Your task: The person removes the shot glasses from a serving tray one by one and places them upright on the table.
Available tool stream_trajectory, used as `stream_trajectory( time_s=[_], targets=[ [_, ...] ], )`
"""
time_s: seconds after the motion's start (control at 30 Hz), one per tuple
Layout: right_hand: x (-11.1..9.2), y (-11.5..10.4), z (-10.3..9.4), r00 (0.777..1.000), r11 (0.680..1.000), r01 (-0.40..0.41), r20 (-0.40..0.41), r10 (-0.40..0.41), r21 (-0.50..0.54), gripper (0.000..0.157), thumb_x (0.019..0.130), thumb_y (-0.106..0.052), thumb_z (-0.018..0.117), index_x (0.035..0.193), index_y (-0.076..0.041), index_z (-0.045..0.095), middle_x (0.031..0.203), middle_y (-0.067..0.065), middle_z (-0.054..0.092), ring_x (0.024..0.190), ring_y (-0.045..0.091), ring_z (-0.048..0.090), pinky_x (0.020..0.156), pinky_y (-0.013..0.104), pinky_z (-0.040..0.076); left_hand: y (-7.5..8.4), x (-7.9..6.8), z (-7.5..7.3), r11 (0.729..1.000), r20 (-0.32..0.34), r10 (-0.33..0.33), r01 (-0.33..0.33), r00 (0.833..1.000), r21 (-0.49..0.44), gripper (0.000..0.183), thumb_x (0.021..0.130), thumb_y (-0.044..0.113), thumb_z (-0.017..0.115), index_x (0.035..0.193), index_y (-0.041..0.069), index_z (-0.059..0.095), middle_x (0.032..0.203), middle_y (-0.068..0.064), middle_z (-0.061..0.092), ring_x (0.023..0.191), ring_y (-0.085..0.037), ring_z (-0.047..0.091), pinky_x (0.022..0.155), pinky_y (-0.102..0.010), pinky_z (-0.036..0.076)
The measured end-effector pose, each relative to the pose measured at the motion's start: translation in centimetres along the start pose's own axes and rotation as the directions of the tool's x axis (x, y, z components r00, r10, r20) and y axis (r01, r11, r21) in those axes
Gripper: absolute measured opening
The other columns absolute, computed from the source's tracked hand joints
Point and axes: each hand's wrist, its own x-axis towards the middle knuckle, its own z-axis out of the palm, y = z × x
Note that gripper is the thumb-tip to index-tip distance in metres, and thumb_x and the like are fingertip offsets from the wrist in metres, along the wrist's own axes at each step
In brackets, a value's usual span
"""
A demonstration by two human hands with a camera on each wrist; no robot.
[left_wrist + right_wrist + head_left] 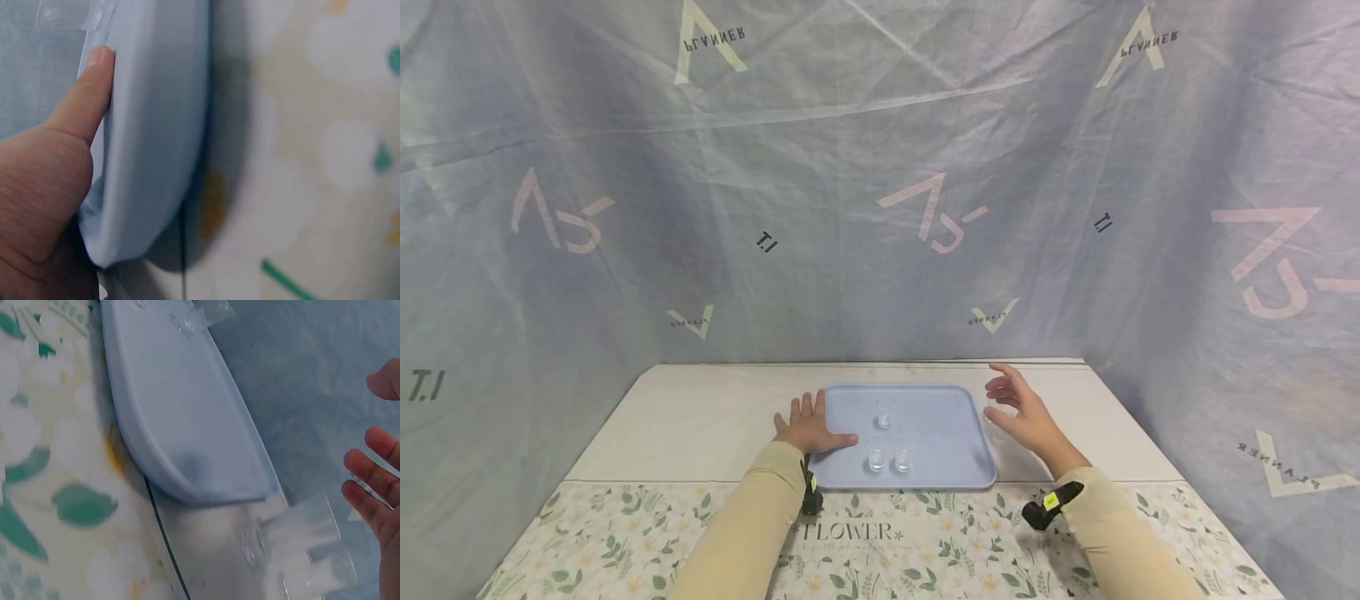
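Note:
A light blue tray (932, 425) lies on the table with three small clear glasses on it. One glass (884, 416) stands toward the back, and a front pair is made up of a left glass (877, 459) and a right glass (903, 458). My left hand (808, 429) rests at the tray's left edge, fingers spread and thumb (84, 97) reaching over the rim. Beyond the tray's right side, my right hand (1022, 417) hovers with fingers loosely bent and thumb apart. Close by it, clear glasses (300, 528) stand on the table beside the tray.
A floral cloth (955, 542) covers the front of the table, with a plain white surface (700, 417) behind it. Grey-blue fabric (820, 275) hangs at the back and along both sides.

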Motion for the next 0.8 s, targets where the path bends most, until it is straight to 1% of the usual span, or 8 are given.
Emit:
stream_trajectory(
  time_s=[0.1, 0.23, 0.33, 0.4, 0.5, 0.6, 0.7, 0.8],
  targets=[
    [0.2, 0.8, 0.9, 1.0, 1.0, 0.02, -0.002, -0.02, 0.0, 0.071, 0.082, 0.014, 0.072, 0.145, 0.01, 0.039, 0.111, 0.035, 0.059, 0.101, 0.053, 0.063, 0.092, 0.064, 0.048, 0.0, 0.1, 0.1, 1.0, 0.002, -0.001, 0.001, 1.0, 0.001, 0.123, 0.08, 0.073, 0.068, 0.161, 0.001, 0.012, 0.166, -0.028, 0.011, 0.152, -0.047, 0.008, 0.116, -0.072, 0.006],
    [0.3, 2.5, 2.1, 1.0, 0.999, 0.025, 0.008, -0.025, -0.04, 0.075, 0.082, 0.009, 0.076, 0.147, 0.001, 0.041, 0.112, 0.026, 0.062, 0.103, 0.043, 0.065, 0.095, 0.059, 0.049, -0.1, 0.2, 0.2, 1.0, 0.007, -0.002, 0.002, 1.0, 0.001, 0.123, 0.08, 0.073, 0.068, 0.162, 0.002, 0.011, 0.166, -0.027, 0.011, 0.152, -0.047, 0.007, 0.116, -0.072, 0.006],
    [0.4, 3.2, 2.9, 0.999, 0.999, 0.033, 0.028, -0.032, -0.032, 0.077, 0.081, 0.005, 0.079, 0.148, -0.003, 0.042, 0.113, 0.021, 0.064, 0.104, 0.037, 0.067, 0.096, 0.055, 0.05, -0.2, 0.3, 0.2, 1.0, 0.011, -0.002, 0.002, 1.0, 0.002, 0.123, 0.08, 0.074, 0.068, 0.162, 0.002, 0.011, 0.166, -0.027, 0.01, 0.153, -0.047, 0.007, 0.116, -0.072, 0.005],
    [0.5, 3.2, 3.4, 0.998, 0.999, 0.043, 0.044, -0.043, -0.003, 0.077, 0.081, 0.005, 0.079, 0.148, -0.004, 0.041, 0.113, 0.02, 0.064, 0.104, 0.037, 0.067, 0.096, 0.056, 0.05, -0.1, 0.3, 0.2, 1.0, 0.011, -0.002, 0.002, 1.0, 0.001, 0.123, 0.08, 0.073, 0.068, 0.162, 0.002, 0.011, 0.166, -0.027, 0.01, 0.153, -0.047, 0.006, 0.116, -0.072, 0.005],
    [0.5, 2.9, 4.2, 0.996, 0.998, 0.057, 0.062, -0.059, 0.034, 0.079, 0.081, 0.007, 0.079, 0.149, -0.003, 0.04, 0.113, 0.025, 0.062, 0.104, 0.041, 0.066, 0.096, 0.059, 0.049, 0.0, 0.2, 0.1, 1.0, 0.009, -0.002, 0.002, 1.0, -0.001, 0.123, 0.08, 0.073, 0.068, 0.162, 0.002, 0.01, 0.166, -0.027, 0.01, 0.153, -0.047, 0.006, 0.116, -0.072, 0.005],
    [0.6, 2.0, 4.9, 0.995, 0.996, 0.052, 0.085, -0.058, 0.072, 0.079, 0.081, 0.01, 0.078, 0.149, 0.001, 0.038, 0.113, 0.03, 0.06, 0.104, 0.048, 0.063, 0.096, 0.064, 0.047, 0.0, 0.1, 0.0, 1.0, 0.008, -0.002, 0.002, 1.0, -0.001, 0.123, 0.08, 0.073, 0.068, 0.162, 0.002, 0.01, 0.166, -0.027, 0.01, 0.152, -0.047, 0.006, 0.115, -0.073, 0.005],
    [0.6, 0.4, 5.2, 0.992, 0.992, 0.032, 0.117, -0.046, 0.121, 0.076, 0.083, 0.011, 0.075, 0.148, 0.005, 0.036, 0.113, 0.035, 0.058, 0.105, 0.053, 0.061, 0.095, 0.066, 0.046, 0.0, 0.2, 0.0, 1.0, 0.007, -0.002, 0.002, 1.0, 0.002, 0.122, 0.081, 0.072, 0.068, 0.162, 0.002, 0.01, 0.166, -0.028, 0.01, 0.152, -0.047, 0.007, 0.115, -0.073, 0.006],
    [0.5, -1.2, 5.4, 0.988, 0.985, -0.001, 0.152, -0.026, 0.175, 0.074, 0.084, 0.011, 0.074, 0.148, 0.006, 0.036, 0.115, 0.038, 0.056, 0.106, 0.057, 0.06, 0.094, 0.068, 0.046, 0.0, 0.2, 0.1, 1.0, 0.003, 0.002, -0.002, 1.0, 0.005, 0.121, 0.081, 0.072, 0.068, 0.162, 0.001, 0.011, 0.165, -0.028, 0.011, 0.152, -0.048, 0.008, 0.115, -0.073, 0.006]
  ],
)
